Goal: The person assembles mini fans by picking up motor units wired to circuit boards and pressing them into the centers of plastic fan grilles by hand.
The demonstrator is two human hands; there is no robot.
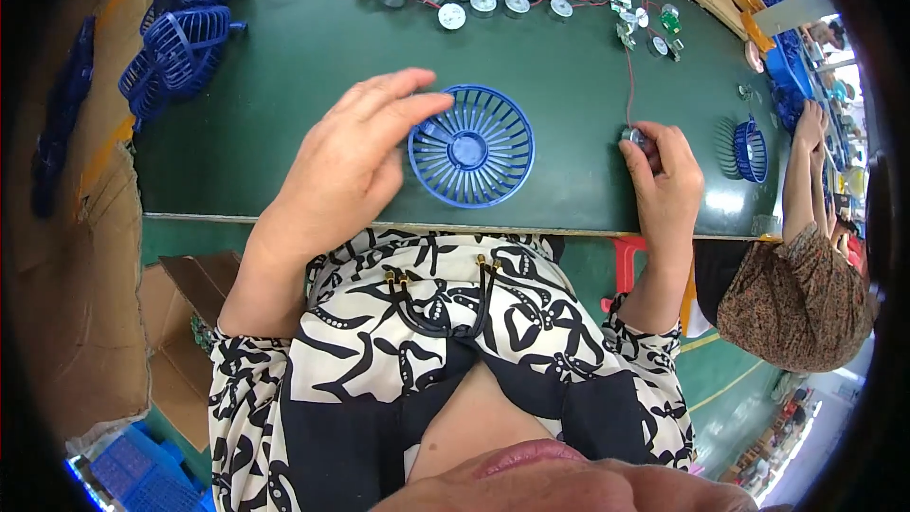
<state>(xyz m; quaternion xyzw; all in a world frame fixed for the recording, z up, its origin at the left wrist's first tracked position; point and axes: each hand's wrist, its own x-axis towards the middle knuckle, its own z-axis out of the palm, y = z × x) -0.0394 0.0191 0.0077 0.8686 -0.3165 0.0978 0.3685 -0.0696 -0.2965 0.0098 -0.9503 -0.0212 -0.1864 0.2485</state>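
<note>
Well — held motor [636,137], any lettering unreadable

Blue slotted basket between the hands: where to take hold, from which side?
Likely the left edge of the rim, from the left: the blue basket sits flat, its round rim looks thin enough to pinch, and the left hand is close beside that edge. The right hand holds a silver motor.

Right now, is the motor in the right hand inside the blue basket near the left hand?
No, the right hand holds the motor well to the right of the basket.
</note>
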